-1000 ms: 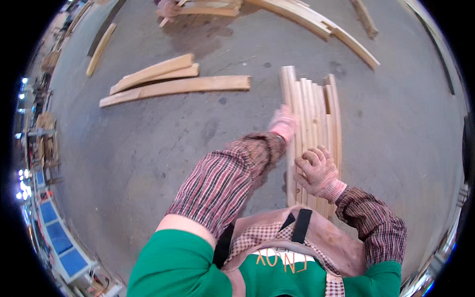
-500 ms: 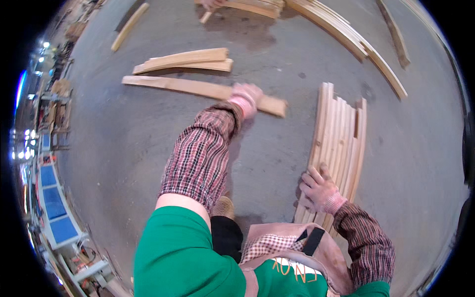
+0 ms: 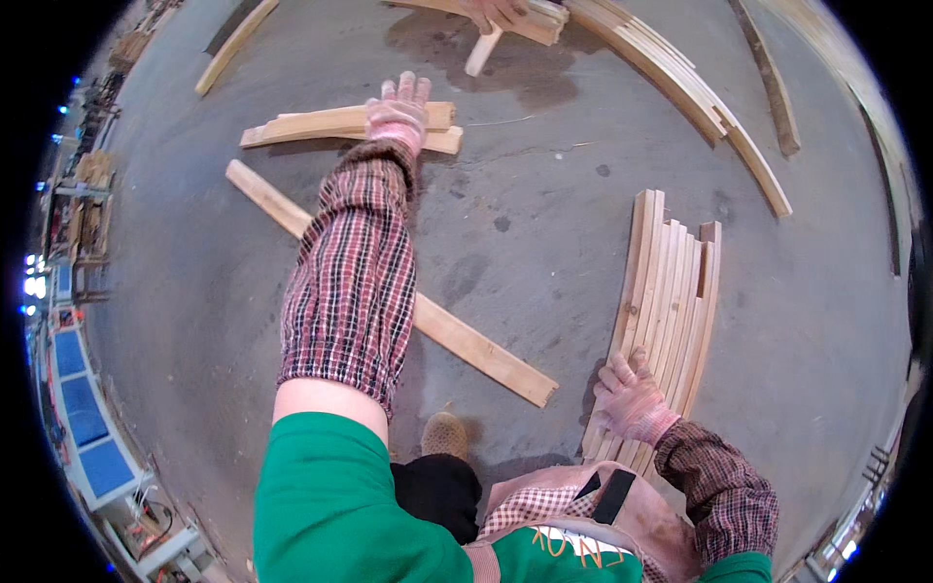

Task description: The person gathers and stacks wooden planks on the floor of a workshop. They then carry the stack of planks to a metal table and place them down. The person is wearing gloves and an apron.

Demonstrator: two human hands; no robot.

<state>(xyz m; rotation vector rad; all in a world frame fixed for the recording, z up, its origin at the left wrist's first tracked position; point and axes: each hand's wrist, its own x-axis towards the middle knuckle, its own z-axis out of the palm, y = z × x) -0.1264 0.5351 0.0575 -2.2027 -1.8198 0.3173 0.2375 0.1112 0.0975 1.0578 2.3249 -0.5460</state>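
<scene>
My left hand (image 3: 398, 115), in a pink-white glove, lies with fingers stretched across a small pile of pale wooden boards (image 3: 316, 124). Beneath my left forearm a single wooden board (image 3: 476, 342) slants across the floor, its middle covered by the sleeve. At the right a stack of long wooden strips (image 3: 671, 282) stands side by side, their far ends uneven. On the near left part of that stack rests my gloved right hand (image 3: 632, 400), its fingers apart over the strips. The stack's near end is hidden by my apron.
Another person's hand (image 3: 493, 12) holds a short wood piece (image 3: 483, 51) by more boards at the far edge. Curved strips (image 3: 671, 73) lie far right, with a darker board (image 3: 768, 78) beyond. At far left is another board (image 3: 236, 44); blue-panelled equipment (image 3: 83, 408) lines the left.
My left hand has let go of the single board and moved far left onto the small pile. That board's right end has swung toward me. My right hand stays on the stack.
</scene>
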